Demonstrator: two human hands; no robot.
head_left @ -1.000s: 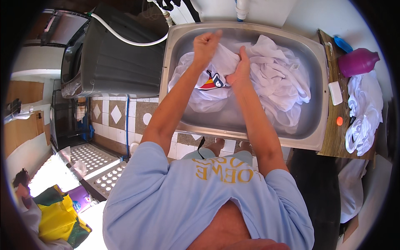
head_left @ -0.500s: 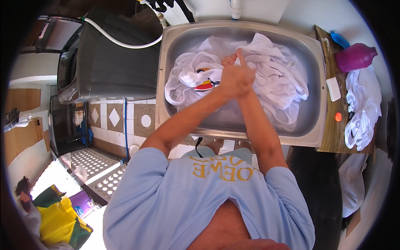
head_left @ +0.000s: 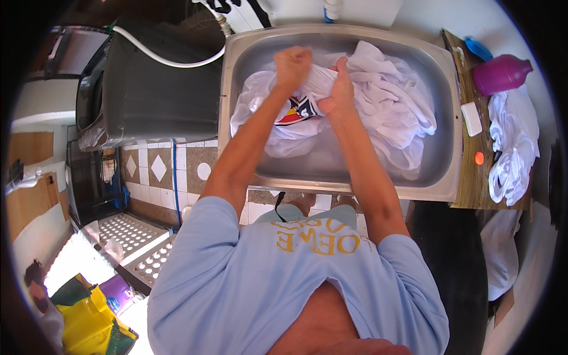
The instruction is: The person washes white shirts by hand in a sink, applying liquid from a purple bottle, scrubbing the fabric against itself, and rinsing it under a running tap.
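Soapy water fills the steel basin [head_left: 458, 148] in front of me, with white clothes in it. A white garment [head_left: 324, 80] with a red, yellow and black print is stretched between my hands on the basin's left side. My left hand [head_left: 291, 68], slightly blurred, is closed like a fist at the garment's far left edge. My right hand [head_left: 339, 94] grips its right part from the side, the thumb pointing up. A heap of wet white cloth [head_left: 387, 97] lies right of my right hand, untouched.
On the wooden counter [head_left: 464, 189] at right stand a purple bottle [head_left: 503, 75], a white bar [head_left: 471, 119], an orange cap [head_left: 479, 158] and white cloth [head_left: 512, 148]. A dark grey appliance [head_left: 160, 94] with a white hose [head_left: 160, 58] stands left of the basin.
My hands were together over the garment; now they are apart. The left has moved left and away from me, and the cloth is spread between them with more of its print showing.
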